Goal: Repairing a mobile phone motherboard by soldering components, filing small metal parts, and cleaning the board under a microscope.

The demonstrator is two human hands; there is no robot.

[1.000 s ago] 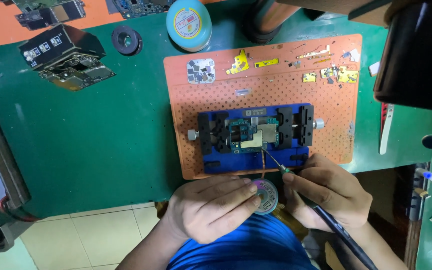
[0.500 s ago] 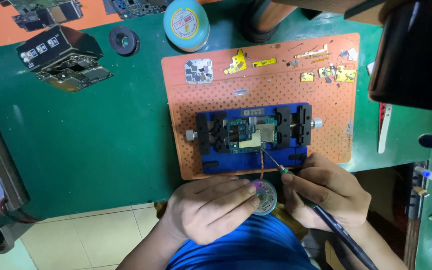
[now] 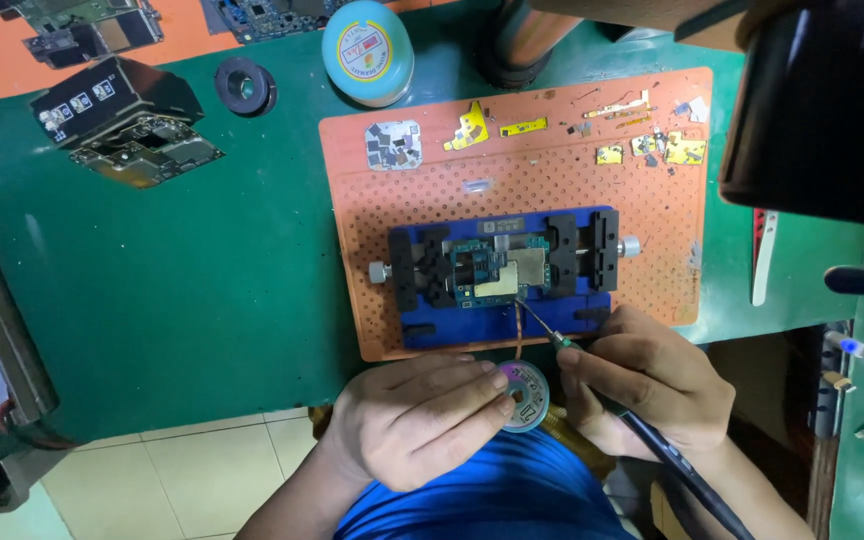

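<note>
One circuit board (image 3: 497,272) in one blue clamp (image 3: 502,270), two hands pinching: left (image 3: 417,420) one wick spool (image 3: 524,396), right (image 3: 647,375) one soldering iron (image 3: 642,430)

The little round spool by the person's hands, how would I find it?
Start at the orange mat with the blue holder. Below its near edge, the left hand pinches a small round spool. Only it has a coppery braid running up to the circuit board.

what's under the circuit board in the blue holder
The circuit board sits clamped in the blue holder, which lies on the orange perforated mat over the green table. The holder's base directly beneath the board is covered, so it cannot be seen.
</note>
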